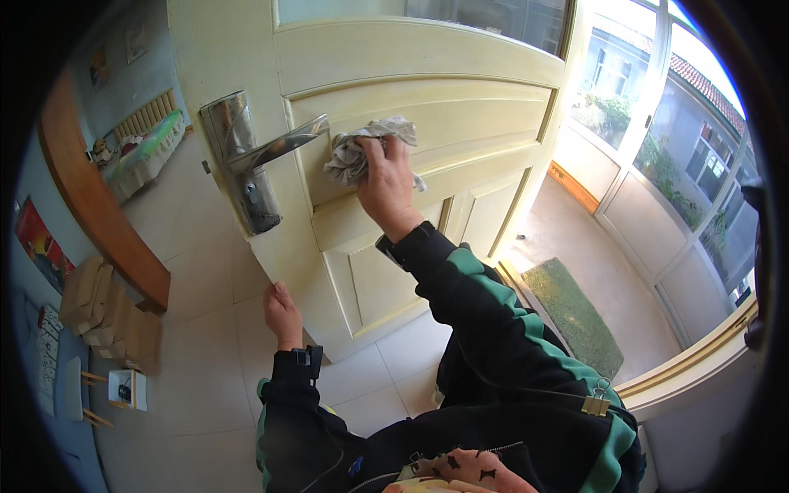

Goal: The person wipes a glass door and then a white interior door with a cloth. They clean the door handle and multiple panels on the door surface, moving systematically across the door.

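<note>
My right hand grips a crumpled grey cloth against the upper panel of a cream-painted door. Just left of the cloth, a metal lever handle juts from a worn metal lock plate with a key cylinder below the lever. Lower down, my left hand holds the door's free edge, its thumb on the near face and its other fingers hidden behind. A glass pane fills the door's top part.
Cardboard boxes are stacked at the left wall, near a small white bin. A brown wooden door frame leads to a room with a bed. A green mat lies beyond the threshold at right, by a glazed porch wall.
</note>
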Available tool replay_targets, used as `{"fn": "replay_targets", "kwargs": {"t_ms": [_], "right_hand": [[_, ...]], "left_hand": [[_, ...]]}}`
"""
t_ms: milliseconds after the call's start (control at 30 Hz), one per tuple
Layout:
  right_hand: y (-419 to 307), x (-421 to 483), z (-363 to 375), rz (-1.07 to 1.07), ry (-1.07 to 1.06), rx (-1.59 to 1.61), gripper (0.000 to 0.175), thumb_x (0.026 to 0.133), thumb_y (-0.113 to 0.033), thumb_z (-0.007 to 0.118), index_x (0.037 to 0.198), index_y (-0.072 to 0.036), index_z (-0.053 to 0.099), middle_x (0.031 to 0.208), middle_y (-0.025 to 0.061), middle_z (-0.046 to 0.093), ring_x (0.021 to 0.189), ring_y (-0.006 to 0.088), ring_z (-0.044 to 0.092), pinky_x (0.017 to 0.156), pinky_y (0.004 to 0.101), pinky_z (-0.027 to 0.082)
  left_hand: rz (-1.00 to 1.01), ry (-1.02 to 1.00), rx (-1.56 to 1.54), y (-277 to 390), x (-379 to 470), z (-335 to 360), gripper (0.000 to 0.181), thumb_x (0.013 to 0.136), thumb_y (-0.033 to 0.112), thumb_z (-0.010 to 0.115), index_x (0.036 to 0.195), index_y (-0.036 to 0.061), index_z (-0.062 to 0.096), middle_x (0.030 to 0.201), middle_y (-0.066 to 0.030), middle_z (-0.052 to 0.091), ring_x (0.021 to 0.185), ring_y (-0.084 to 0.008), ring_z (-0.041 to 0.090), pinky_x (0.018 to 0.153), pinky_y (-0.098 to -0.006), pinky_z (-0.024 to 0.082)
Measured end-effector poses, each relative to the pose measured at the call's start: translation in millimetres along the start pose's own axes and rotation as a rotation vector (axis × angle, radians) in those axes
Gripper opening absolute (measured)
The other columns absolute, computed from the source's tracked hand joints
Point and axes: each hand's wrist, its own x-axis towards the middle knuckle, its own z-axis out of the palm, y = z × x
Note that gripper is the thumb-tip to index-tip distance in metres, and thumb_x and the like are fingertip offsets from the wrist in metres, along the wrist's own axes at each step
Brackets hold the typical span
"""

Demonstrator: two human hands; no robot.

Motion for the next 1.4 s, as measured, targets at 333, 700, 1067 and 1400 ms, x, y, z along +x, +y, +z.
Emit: {"fn": "replay_targets", "kwargs": {"t_ms": [333,700,1067,1400], "right_hand": [[10,-17,-8,-0.209,-0.13,0.088,0.054,0.064,-0.006,0.064,0.118,-0.014,0.058,0.11,0.0145,0.056,0.106,0.0405,0.049,0.094,0.0495,0.039],[124,-8,-47,0.114,0.158,-0.066,0.046,0.07,-0.001,0.062,0.115,-0.006,0.058,0.11,0.0189,0.058,0.109,0.0375,0.051,0.095,0.041,0.041],[13,-20,-1,-0.126,-0.199,0.091,0.04,0.062,-0.005,0.064,0.102,-0.012,0.064,0.106,0.0146,0.06,0.103,0.0405,0.051,0.083,0.0465,0.047],[8,-12,-32,-0.307,-0.17,0.084,0.037,0.066,-0.003,0.068,0.102,-0.009,0.066,0.098,0.0144,0.065,0.093,0.0358,0.06,0.078,0.0443,0.051]], "left_hand": [[-0.048,-0.015,0.006,-2,1,3,0.041,0.102,0.037,0.037,0.095,0.0033,0.06,0.091,-0.0138,0.062,0.085,-0.0352,0.06,0.073,-0.0416,0.048],[-0.029,0.013,0.052,-1,3,0,0.038,0.101,0.039,0.04,0.103,0.0073,0.062,0.094,-0.0132,0.064,0.088,-0.0348,0.061,0.074,-0.0421,0.049],[-0.036,-0.004,0.01,4,2,-3,0.04,0.101,0.04,0.039,0.103,0.0076,0.061,0.094,-0.0131,0.065,0.088,-0.0341,0.062,0.073,-0.0423,0.05],[0.003,0.06,-0.136,20,11,-1,0.049,0.101,0.042,0.04,0.078,0.0012,0.055,0.072,-0.0157,0.057,0.069,-0.0358,0.055,0.061,-0.0427,0.044]]}}
